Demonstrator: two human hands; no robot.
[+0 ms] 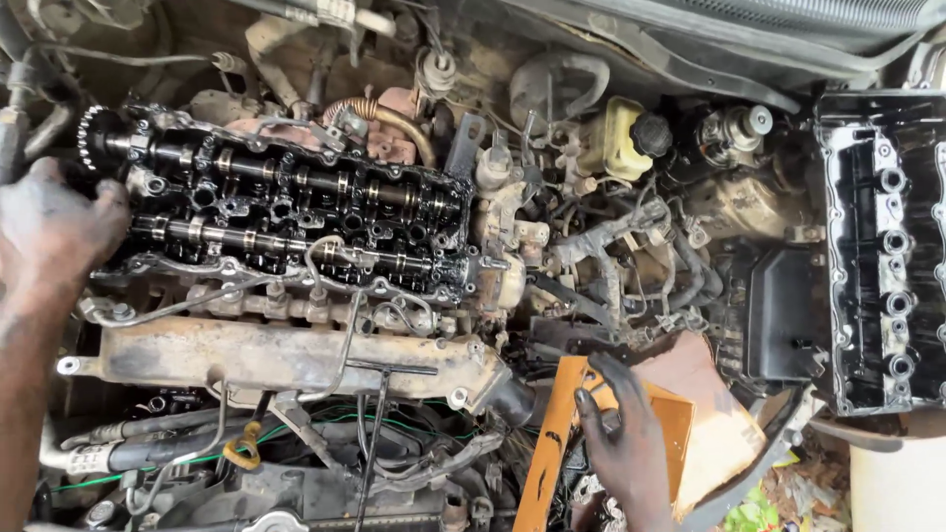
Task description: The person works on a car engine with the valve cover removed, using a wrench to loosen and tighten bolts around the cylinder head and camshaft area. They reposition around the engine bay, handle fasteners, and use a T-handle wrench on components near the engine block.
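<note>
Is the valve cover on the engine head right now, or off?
Off. The camshafts lie bare on the engine head, and the black valve cover rests upside down at the right of the bay.
</note>
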